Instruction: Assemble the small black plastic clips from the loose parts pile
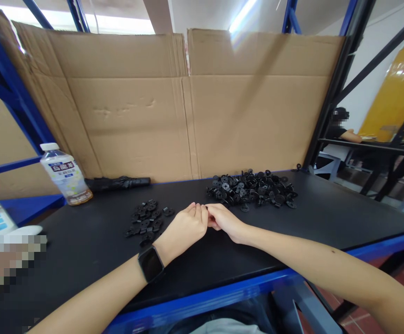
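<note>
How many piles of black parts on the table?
2: a smaller pile left of the left hand, a larger pile beyond the right hand. Both hands could hide stray parts.

Just beyond the right hand (224, 220), the larger pile of black parts (254, 190) blocks the way; left of the left hand (190, 223) lies the smaller pile (145, 225). Past both, the cardboard wall (135, 120) closes off. A hand could cross the tabletop (327, 199) nearer than the hands or right of the larger pile; clearance beneath them seems hard to judge.
</note>
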Available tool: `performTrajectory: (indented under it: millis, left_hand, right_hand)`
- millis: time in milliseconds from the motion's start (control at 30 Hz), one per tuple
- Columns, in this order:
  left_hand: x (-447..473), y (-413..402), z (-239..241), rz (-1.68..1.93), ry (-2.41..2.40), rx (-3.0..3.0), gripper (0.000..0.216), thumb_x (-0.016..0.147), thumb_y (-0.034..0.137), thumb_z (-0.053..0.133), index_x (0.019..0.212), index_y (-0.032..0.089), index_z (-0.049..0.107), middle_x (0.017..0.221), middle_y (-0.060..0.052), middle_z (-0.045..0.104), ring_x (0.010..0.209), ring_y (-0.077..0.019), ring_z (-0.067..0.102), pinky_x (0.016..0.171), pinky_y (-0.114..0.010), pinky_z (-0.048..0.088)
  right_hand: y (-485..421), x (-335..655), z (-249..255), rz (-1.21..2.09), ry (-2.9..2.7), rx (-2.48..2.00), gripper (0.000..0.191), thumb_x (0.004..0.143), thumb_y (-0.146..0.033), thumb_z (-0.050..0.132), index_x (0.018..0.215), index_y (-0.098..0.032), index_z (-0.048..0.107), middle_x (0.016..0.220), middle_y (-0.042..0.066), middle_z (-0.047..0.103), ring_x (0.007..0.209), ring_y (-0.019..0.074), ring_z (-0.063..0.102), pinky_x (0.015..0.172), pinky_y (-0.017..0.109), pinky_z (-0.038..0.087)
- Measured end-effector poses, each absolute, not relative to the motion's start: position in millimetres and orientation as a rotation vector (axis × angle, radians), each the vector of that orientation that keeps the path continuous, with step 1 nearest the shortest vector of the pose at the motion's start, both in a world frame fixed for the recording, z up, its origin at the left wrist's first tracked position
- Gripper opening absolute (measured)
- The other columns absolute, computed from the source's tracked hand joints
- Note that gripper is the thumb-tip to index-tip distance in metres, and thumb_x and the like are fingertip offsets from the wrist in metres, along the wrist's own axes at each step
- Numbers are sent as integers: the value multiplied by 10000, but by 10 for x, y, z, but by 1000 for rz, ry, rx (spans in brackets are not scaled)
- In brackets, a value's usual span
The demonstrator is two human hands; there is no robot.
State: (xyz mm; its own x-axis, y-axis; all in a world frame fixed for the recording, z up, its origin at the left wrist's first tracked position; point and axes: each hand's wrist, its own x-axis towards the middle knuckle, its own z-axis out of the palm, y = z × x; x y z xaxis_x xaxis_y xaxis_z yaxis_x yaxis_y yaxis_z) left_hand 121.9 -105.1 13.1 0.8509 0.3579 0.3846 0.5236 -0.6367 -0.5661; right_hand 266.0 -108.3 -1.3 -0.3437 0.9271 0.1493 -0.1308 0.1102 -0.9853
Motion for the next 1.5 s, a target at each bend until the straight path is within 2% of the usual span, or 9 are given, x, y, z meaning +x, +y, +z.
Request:
performTrajectory:
  millis: [133,233,400,533,667,867,1000,1233,1500]
  left_hand:
    - [1173,-1044,225,-418,-752,-2403,252,840,17,302,812,99,539,781,-135,656,796,-242,663,730,-359,531]
    - [1125,-1004,261,-560,-801,-2387,229,870,95,318,891,117,545,805,-107,665,807,-218,659,744,-328,514]
    - [1087,-944,314,-597,-1156,-2413,231,885,192,363,1020,160,548,729,-37,677,634,-183,652,561,-248,460]
    - [978,-869,418,-463,-1230,-2472,296,918,308,319,1056,198,557,831,-50,691,736,-213,660,626,-281,463]
    - [684,-710,497,-196,-1343,-2446,363,912,370,304,986,180,604,919,-89,678,843,-250,643,702,-334,474]
    - [376,-539,496,26,-1297,-2601,329,853,293,422,1121,185,579,1149,-84,609,1010,-224,588,865,-323,441]
    - [427,-521,412,81,-1215,-2626,309,836,213,459,1117,201,586,1098,-82,622,944,-212,607,826,-313,445]
    - [518,-533,365,-20,-1212,-2589,253,874,280,416,1020,173,591,974,-89,638,825,-228,619,706,-326,474]
    - [813,-817,464,-560,-1013,-2728,326,919,288,352,1186,178,502,1162,-70,592,1026,-188,575,866,-298,450]
  right_hand:
    - [-1135,2623,-16,1466,-1332,-785,68,623,-119,363,605,-185,363,489,-65,282,444,68,188,435,246,107]
    - [-1146,2626,19,1595,-1304,-710,36,654,-153,386,630,-179,389,485,-58,344,425,62,172,435,251,80]
    - [-1099,2653,62,1765,-1284,-677,189,791,-309,412,712,-157,491,524,-32,446,403,56,205,436,248,99]
    - [-1046,2697,56,1831,-1073,-704,163,794,-256,446,762,-134,548,512,-45,427,392,53,197,434,240,140]
    - [-962,2819,96,1757,-781,-543,286,815,-363,447,937,-150,593,556,-35,452,412,70,207,429,239,174]
    - [-873,2917,127,1731,-681,-498,389,807,-403,477,1056,-129,599,581,-24,467,431,73,233,429,235,199]
    - [-930,2841,102,1782,-775,-569,336,798,-359,511,994,-112,627,580,-25,466,433,65,234,436,239,194]
    - [-1001,2778,94,1760,-1053,-571,283,815,-341,507,910,-117,652,567,-32,447,448,57,289,452,234,179]
    - [-1029,2739,72,1672,-1401,-808,260,819,-314,475,895,-133,646,627,7,550,459,73,406,499,235,288]
